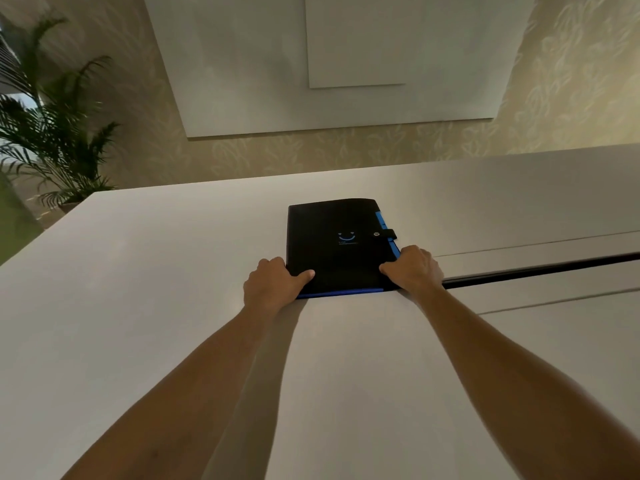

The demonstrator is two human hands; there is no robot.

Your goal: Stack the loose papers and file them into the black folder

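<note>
The black folder (334, 237) lies closed and flat on the pale table (145, 271), with a blue smile logo on its cover, blue trim along its near and right edges, and a snap strap on the right side. My left hand (273, 284) grips its near left corner, thumb on top of the cover. My right hand (412, 268) grips its near right corner, fingers curled over the edge. No loose papers are visible anywhere on the table.
A dark slot (540, 270) and two thin seams run across the table to the right of the folder. A potted palm (52, 133) stands beyond the table's far left corner. A patterned wall with white panels (329, 64) rises behind.
</note>
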